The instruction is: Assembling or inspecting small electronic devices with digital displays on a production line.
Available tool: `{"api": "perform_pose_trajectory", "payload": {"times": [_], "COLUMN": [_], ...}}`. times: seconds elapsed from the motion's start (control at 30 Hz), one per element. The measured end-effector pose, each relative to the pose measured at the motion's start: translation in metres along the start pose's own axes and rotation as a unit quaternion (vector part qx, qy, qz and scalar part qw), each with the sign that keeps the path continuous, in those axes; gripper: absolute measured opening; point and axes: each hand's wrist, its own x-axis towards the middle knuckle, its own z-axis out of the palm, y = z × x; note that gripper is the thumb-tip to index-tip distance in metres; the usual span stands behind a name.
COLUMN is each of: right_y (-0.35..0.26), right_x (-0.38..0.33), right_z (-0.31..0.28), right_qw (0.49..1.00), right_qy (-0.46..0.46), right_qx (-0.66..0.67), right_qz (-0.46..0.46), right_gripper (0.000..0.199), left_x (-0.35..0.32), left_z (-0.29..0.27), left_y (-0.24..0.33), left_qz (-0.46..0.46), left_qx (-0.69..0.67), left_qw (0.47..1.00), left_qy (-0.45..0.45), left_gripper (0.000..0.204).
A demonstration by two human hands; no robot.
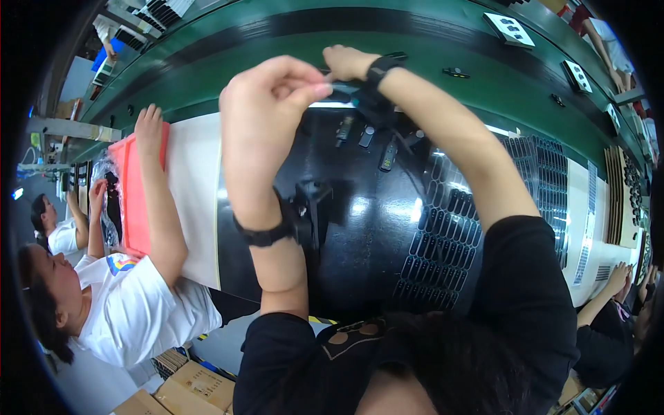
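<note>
My left hand (266, 117) is raised over the far part of the black work table (353, 242), its thumb and forefinger pinched together. Whatever lies between these fingertips is too small and blurred to name. Just beyond, my right hand (347, 64) reaches to the edge of the green conveyor belt (415, 48), fingers curled closed; their contents are hidden. A dark object (339, 95) shows below the two hands, too blurred to identify. Several small black devices, one an oblong unit (389, 156), lie on the table beneath my hands. Black bands circle both my wrists.
Slotted plastic trays (443, 242) cover the table's right side. A black stand (312, 204) stands beside my left wrist. White trays (509, 30) with dark parts sit on the belt. At left, a co-worker (124, 297) handles a red tray (136, 197); another person (609, 325) works at right.
</note>
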Motion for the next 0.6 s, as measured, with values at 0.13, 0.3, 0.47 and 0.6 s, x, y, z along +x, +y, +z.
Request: {"api": "perform_pose_trajectory", "payload": {"times": [0.13, 0.3, 0.47, 0.6], "right_y": [-0.028, -0.055, -0.083, -0.09], "right_x": [0.0, -0.111, -0.201, -0.216], "right_z": [-0.052, -0.167, -0.187, -0.193], "right_qw": [0.99, 0.937, 0.898, 0.893], "right_qy": [-0.086, 0.116, 0.211, 0.214], "right_qx": [0.109, 0.327, 0.385, 0.394], "right_qz": [0.003, -0.031, 0.004, 0.03], "right_gripper": [0.038, 0.026, 0.029, 0.031], "left_x": [-0.018, -0.031, -0.04, -0.035], "left_z": [-0.005, -0.002, 0.012, 0.025], "left_y": [0.005, 0.024, 0.047, 0.046], "left_qz": [0.015, 0.026, -0.046, -0.071], "left_qx": [-0.035, -0.146, -0.312, -0.366], "left_qw": [0.999, 0.989, 0.947, 0.923], "left_qy": [0.032, 0.02, -0.057, -0.092], "left_gripper": [0.011, 0.011, 0.013, 0.011]}}
